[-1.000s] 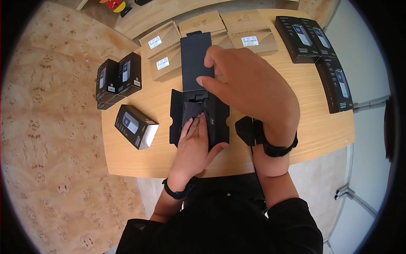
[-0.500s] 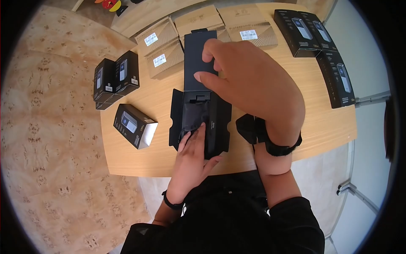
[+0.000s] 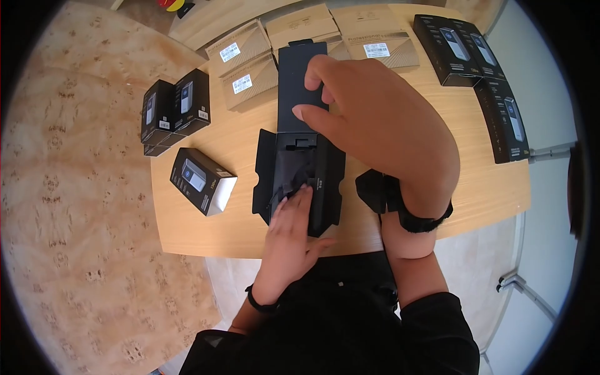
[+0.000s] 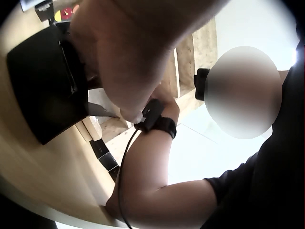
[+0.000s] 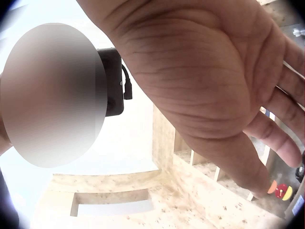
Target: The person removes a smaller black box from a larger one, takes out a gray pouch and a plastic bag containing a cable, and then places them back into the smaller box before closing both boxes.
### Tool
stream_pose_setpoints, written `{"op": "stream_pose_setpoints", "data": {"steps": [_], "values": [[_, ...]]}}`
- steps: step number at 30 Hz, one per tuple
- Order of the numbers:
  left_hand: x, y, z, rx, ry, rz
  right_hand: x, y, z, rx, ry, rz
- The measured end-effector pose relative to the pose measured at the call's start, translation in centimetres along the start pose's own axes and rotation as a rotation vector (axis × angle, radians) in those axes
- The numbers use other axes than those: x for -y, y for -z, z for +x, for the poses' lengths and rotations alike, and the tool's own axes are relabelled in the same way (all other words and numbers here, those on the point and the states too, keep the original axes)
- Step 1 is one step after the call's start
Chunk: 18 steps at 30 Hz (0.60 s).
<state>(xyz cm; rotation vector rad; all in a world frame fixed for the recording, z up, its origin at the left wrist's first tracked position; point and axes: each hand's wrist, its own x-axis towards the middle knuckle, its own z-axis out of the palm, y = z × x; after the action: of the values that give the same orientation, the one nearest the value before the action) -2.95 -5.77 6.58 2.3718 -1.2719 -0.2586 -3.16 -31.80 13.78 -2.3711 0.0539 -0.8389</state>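
Note:
A black carton [image 3: 334, 187] stands on the table, its long lid [image 3: 301, 94] folded back away from me and its side flaps spread. Inside lies a dark, soft-looking pouch [image 3: 296, 165], below a small cut-out at the lid end. My left hand [image 3: 287, 240] reaches over the carton's near end, fairly straight fingers touching the near part of the pouch, thumb out to the side. The fingertips are hidden in the left wrist view, behind the hand and the carton wall [image 4: 38, 90]. My right hand [image 3: 375, 112] hovers above the lid, fingers loosely bent, its palm [image 5: 205, 76] bare.
One black printed box [image 3: 199, 181] lies left of the open carton. More black boxes [image 3: 187, 103] are stacked at the left edge, and several [image 3: 450, 53] stand at the far right. Brown cardboard boxes [image 3: 247, 78] with white labels line the back of the table [image 3: 212, 240].
My left hand has slid back toward me along the carton. The pouch, bunched up under the fingers before, now lies flatter inside. My right hand has kept its pose over the lid.

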Motion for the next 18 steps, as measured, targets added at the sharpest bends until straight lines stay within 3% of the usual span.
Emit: {"op": "stream_pose_setpoints", "data": {"steps": [2,5,10,13,18], "values": [[0.3,1.2,-0.7,-0.046,-0.019,-0.031,0.1,0.2,0.1,0.023,-0.011,-0.018],[-0.4,1.9,0.5,-0.200,0.088,0.005,0.0,0.1,0.2,0.031,-0.027,-0.036],[-0.7,0.1,1.3,-0.009,0.078,0.142,0.4,0.0,0.0,0.032,-0.017,0.001],[-0.6,-1.4,1.1,0.037,-0.003,0.219,0.3,-0.2,-0.1,-0.010,0.005,-0.021],[-0.6,-1.6,2.1,0.029,0.012,0.213,0.1,0.0,0.1,0.025,-0.024,-0.048]]}}
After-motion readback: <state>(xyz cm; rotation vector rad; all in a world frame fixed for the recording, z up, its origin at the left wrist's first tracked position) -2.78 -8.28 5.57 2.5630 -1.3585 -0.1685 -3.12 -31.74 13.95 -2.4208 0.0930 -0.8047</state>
